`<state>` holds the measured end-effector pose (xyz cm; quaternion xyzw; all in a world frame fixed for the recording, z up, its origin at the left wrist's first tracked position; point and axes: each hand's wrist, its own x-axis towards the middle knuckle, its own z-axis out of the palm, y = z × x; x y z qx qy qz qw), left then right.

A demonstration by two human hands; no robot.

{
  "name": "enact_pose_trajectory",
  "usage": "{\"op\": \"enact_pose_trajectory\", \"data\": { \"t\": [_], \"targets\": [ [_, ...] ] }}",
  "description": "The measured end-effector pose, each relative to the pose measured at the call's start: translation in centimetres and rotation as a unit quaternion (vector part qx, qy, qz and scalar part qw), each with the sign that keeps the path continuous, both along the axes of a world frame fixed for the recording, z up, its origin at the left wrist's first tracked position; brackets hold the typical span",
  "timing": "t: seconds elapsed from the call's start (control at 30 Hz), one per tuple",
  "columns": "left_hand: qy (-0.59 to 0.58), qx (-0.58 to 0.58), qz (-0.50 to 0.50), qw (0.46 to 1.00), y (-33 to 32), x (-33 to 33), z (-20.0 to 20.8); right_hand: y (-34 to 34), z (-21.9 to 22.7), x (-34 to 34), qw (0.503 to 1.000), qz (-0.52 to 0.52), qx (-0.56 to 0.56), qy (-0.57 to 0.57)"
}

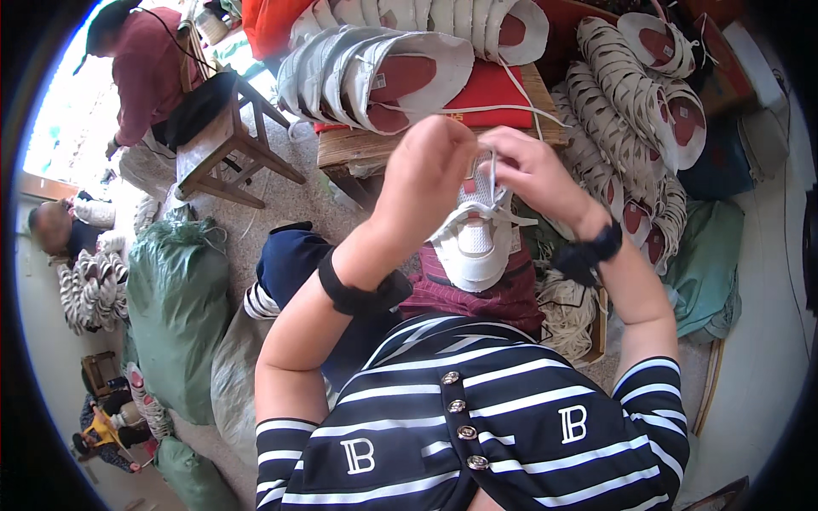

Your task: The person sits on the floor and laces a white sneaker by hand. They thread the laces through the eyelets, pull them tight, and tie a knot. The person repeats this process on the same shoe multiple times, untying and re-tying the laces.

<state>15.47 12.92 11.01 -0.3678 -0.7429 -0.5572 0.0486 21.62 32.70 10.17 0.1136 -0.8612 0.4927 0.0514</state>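
A white sneaker [474,264] rests on a dark red cloth [426,285] over my lap, its toe toward me. White shoelace [493,170] crosses its tongue, and a loose end sticks out on the right. At the shoe's upper end, my right hand [535,169] is closed, pinching the lace between thumb and fingers. My left hand [433,160] is closed beside it with fingers curled at the shoe's opening; what those fingers hold is hidden. A black band circles each wrist.
Ahead, a wooden table [358,152] bears nested rows of white shoe uppers [379,77] on red material. More stacked uppers [626,94] stand at right. A box of white laces [569,315] is by my right side. Green sacks [179,298], a wooden chair [230,136] and other people are at left.
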Motion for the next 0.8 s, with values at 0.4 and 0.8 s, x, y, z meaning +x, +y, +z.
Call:
{"op": "enact_pose_trajectory", "data": {
  "t": [0.4, 0.8],
  "targets": [
    [0.191, -0.041, 0.082, 0.977, -5.0, -1.3, -2.0, -3.4, -3.3, -1.3, 0.999, 0.001, 0.029, -0.019],
    [0.268, -0.216, 0.391, 0.854, -22.0, -12.2, -7.1, 6.9, 1.6, 3.8, 0.944, -0.296, -0.145, -0.023]
  ]
}}
